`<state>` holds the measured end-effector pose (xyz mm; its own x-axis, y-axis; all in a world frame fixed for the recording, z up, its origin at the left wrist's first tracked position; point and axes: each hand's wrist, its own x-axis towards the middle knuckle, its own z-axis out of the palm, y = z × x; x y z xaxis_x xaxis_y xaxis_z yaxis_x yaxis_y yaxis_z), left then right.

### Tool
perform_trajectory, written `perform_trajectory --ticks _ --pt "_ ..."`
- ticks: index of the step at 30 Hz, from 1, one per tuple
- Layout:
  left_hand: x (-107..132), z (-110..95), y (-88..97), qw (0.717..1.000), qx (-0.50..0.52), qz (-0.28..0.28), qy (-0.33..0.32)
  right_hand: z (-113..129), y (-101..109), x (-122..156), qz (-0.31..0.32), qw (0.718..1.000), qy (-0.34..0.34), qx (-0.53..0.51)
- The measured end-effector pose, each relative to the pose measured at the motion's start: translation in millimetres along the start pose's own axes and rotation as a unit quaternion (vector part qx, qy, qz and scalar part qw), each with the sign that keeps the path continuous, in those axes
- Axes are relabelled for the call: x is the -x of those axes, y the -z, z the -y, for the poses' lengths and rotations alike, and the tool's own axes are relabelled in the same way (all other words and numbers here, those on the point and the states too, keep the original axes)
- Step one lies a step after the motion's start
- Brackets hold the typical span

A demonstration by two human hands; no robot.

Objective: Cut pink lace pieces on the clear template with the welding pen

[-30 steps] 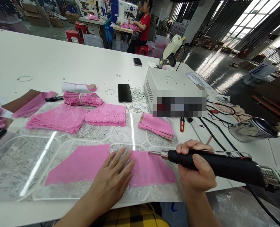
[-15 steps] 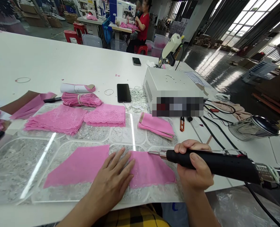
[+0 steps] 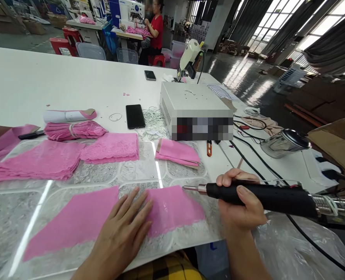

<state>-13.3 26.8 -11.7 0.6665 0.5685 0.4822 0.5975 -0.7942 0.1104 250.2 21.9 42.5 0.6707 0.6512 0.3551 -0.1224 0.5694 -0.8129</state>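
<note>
From where I stand, the right hand (image 3: 242,198) is wrapped round a black, cylindrical handheld tool (image 3: 268,199), thumb along its near side. The tool lies nearly level, and its slim, pointed metal tip (image 3: 192,188) aims left, at the upper corner of a flat, bright pink fabric panel (image 3: 172,212) with a slanting right edge. Whether tip and cloth touch, I can't tell. The panel runs crosswise before the person, left of the right-hand grip, its upper edge roughly in line with the tip.

The left hand (image 3: 124,223) is nearer the cloth: it grasps nothing, palm down and fingers extended, pressing the panel's left end. Beyond it spreads another flat pink fabric section (image 3: 73,223); the hand hides whether the two join. Both lie on a grey, stone-patterned mat (image 3: 10,217). Farther out sit a folded pink fabric stack (image 3: 178,152) and a pale grey metal box (image 3: 195,95).
</note>
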Motion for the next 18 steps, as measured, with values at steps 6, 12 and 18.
perform_trajectory --ticks 6,12,18 --pt "-2.1 1.7 1.5 1.000 0.008 0.008 -0.010 8.7 14.6 4.2 -0.007 1.000 -0.010 0.001" --pt "-2.9 1.6 1.9 1.000 0.009 0.012 -0.014 11.6 17.8 3.0 -0.014 1.000 -0.003 -0.001" --pt "-1.6 1.6 2.8 1.000 0.011 0.016 -0.004 6.7 17.0 4.2 0.003 1.000 -0.009 0.001"
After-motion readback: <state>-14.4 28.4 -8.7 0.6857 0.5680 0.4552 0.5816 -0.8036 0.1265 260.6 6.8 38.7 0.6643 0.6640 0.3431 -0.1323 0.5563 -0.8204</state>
